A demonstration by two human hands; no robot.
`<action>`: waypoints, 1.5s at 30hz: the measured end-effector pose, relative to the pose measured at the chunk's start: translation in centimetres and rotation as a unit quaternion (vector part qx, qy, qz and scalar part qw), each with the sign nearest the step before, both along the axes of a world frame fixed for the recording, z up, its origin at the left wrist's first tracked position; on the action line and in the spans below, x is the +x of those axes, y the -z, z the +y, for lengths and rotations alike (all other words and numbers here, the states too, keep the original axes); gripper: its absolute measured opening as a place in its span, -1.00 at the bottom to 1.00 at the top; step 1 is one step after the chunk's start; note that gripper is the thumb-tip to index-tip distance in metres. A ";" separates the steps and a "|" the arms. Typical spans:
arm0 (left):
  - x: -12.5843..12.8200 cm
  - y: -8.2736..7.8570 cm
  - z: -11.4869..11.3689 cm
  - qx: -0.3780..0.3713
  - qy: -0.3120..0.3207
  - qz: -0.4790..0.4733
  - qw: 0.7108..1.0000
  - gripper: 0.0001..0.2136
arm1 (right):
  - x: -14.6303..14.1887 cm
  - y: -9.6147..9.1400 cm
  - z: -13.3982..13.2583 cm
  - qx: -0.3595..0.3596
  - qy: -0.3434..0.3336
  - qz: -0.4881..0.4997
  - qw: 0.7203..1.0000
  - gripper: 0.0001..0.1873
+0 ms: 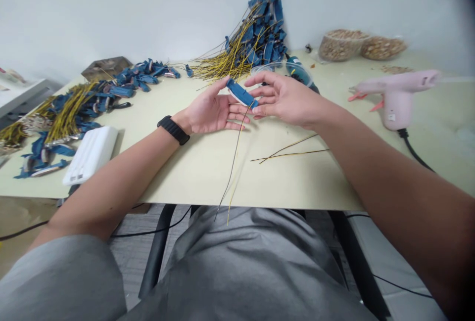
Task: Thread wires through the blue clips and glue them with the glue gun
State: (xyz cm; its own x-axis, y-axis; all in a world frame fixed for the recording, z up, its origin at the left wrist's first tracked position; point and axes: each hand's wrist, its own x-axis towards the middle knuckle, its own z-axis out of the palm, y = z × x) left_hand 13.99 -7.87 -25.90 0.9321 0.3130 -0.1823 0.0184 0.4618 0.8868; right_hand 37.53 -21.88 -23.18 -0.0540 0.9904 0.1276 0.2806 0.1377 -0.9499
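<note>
Nearest me: thin wires point(233, 162), dark and yellow, hang off the desk point(208, 172) edge toward my lap, springy and hair-fine. They run up to a blue strip point(241, 93) held above the desk, between both hands. It's flat, narrow and matte, looks like fabric or tape.

Left hand point(211, 111): palm up, fingers stretched out under the strip, thumb on its far end, so a light pinch. Black band point(173, 129) on that wrist. Right hand point(285, 98): fingers spread, tips just touching the strip's near end, not clamped.

Step, as I read it: lining up or checking the strip with its wires. Next move needs a firmer two-point hold, since the wires will twist the strip.

A few loose wires point(289, 150) lie on the desk just under the right wrist. Right of the right hand is a pink glue gun point(397, 96), glossy plastic, corded. Left of the left forearm is a white ribbed box point(91, 153). Further left and beyond the hands: heaps of blue-and-yellow bundles point(256, 39). Far right: two tubs point(341, 44) of brown bits.
</note>
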 end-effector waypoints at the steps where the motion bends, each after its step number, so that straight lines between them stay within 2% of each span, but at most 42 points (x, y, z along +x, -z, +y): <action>1: 0.0 -0.1 0.0 0.004 -0.001 0.000 1.000 -0.13 | 0.0 0.0 0.0 -0.005 0.000 0.007 1.000 -0.28; 6: 0.0 0.0 -0.1 0.007 -0.017 0.004 1.000 -0.13 | -0.2 -0.1 -0.1 -0.039 0.005 0.022 0.999 -0.39; 10: -0.2 0.4 0.4 0.002 -0.019 0.000 1.000 -0.13 | -0.3 0.0 0.1 -0.043 0.018 0.014 0.999 -0.45; 14: -0.2 0.5 0.6 -0.006 -0.047 0.009 0.999 -0.19 | -0.5 0.2 0.3 -0.047 0.036 -0.002 0.998 -0.46; 20: 0.1 0.0 0.1 -0.022 -0.091 0.020 0.995 -0.28 | -1.6 -0.1 -0.3 0.013 0.090 -0.085 0.992 -0.53; 24: 0.2 -0.2 -0.1 -0.017 -0.093 0.023 0.995 -0.33 | -2.1 -0.5 -0.7 0.042 0.097 -0.131 0.986 -0.58; 29: 0.2 -0.2 -0.2 0.003 -0.092 0.011 0.996 -0.36 | -2.0 -0.5 -0.7 0.045 0.100 -0.138 0.984 -0.55; 35: 0.0 0.1 -0.3 0.064 -0.102 0.019 0.993 -0.22 | -1.7 0.1 -0.2 0.076 0.098 -0.137 0.983 -0.48; 45: -0.1 0.5 0.3 0.137 -0.083 0.016 0.987 -0.27 | -1.8 0.3 -0.1 0.087 0.115 -0.131 0.981 -0.54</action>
